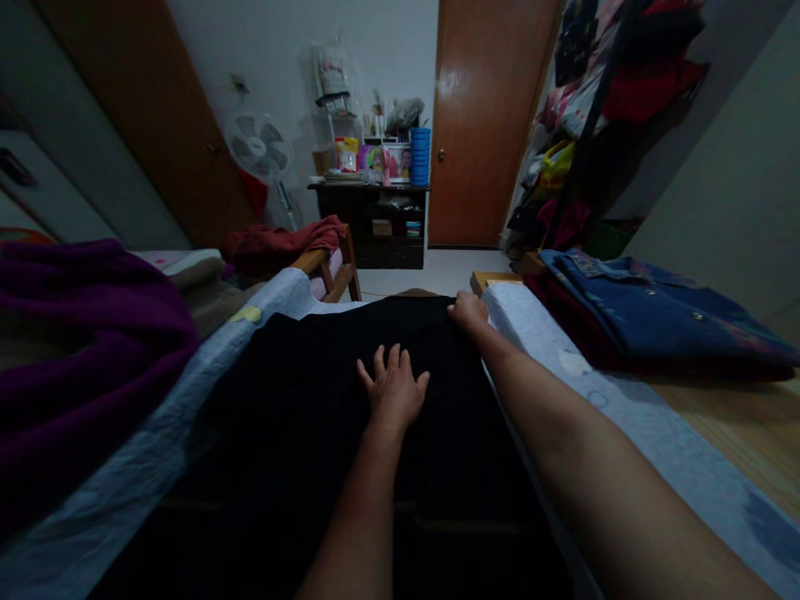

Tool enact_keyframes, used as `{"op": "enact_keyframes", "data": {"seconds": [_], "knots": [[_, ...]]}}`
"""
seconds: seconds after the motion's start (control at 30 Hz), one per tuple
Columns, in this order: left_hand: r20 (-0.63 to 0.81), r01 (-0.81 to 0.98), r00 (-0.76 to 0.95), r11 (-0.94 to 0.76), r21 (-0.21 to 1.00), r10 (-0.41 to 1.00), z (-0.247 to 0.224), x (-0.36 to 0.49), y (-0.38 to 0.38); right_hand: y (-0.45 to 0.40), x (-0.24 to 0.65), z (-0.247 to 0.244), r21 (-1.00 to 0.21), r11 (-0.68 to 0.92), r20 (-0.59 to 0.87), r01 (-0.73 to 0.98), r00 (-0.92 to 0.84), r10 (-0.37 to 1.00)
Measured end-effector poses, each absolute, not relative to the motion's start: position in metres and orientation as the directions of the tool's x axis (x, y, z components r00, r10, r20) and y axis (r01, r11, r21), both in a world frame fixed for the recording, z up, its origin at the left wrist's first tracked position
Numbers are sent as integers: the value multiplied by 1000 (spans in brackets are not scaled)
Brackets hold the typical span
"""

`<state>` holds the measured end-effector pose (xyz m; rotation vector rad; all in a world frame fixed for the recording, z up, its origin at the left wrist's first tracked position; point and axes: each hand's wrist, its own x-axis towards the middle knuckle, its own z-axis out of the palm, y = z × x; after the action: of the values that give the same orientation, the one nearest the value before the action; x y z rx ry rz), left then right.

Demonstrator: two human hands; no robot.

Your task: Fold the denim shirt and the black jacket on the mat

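While the left hand (396,395) rests with fingers spread on the black cloth (293,400), the right hand (468,311) pinches its far corner; spreading seems mostly done.

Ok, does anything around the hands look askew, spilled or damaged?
No spill or damage stands out around the black cloth; the purple cloth at left looks untidy: rumpled, unlike the folded denim shirt at right.

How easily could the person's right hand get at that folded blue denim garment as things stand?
Probably yes: nothing seems to stand between the right hand and the folded blue denim garment to its right. That hand appears to grip the edge of the spread-out black cloth, so it would likely need to let go first.
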<state>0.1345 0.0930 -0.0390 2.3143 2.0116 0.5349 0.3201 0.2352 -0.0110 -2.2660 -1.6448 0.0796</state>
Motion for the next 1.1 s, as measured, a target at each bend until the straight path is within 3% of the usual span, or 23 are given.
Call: {"op": "enact_keyframes", "data": {"seconds": [0.1, 0.23, 0.37, 0.47, 0.63, 0.77, 0.87, 1.0, 1.1], "knots": [[167, 964, 96, -134, 230, 981, -42, 133, 94, 227, 317, -30, -341, -277, 150, 898, 343, 928], [175, 968, 84, -122, 218, 981, -35, 135, 94, 222, 322, -38, -401, -340, 132, 850, 422, 897], [228, 923, 232, -288, 255, 946, -27, 145, 89, 221, 325, -40, -413, -376, 101, 829, 452, 886], [125, 859, 370, -391, 330, 920, -29, 152, 84, 221, 325, -43, -419, -389, 100, 820, 468, 878], [30, 865, 382, -369, 339, 924, -39, 155, 81, 219, 322, -36, -430, -415, 90, 802, 495, 864], [5, 869, 380, -359, 341, 925, -39, 155, 83, 207, 308, -22, -432, -385, 236, 815, 515, 824], [0, 875, 364, -342, 344, 931, -37, 156, 83, 195, 293, -24, -420, -242, 365, 875, 406, 838], [69, 921, 243, -253, 296, 968, -38, 156, 82, 185, 282, -47, -361, -58, 292, 931, 173, 941], [74, 958, 96, -113, 265, 993, -40, 155, 83, 186, 283, -60, -327, -77, 224, 942, 156, 962]]}}
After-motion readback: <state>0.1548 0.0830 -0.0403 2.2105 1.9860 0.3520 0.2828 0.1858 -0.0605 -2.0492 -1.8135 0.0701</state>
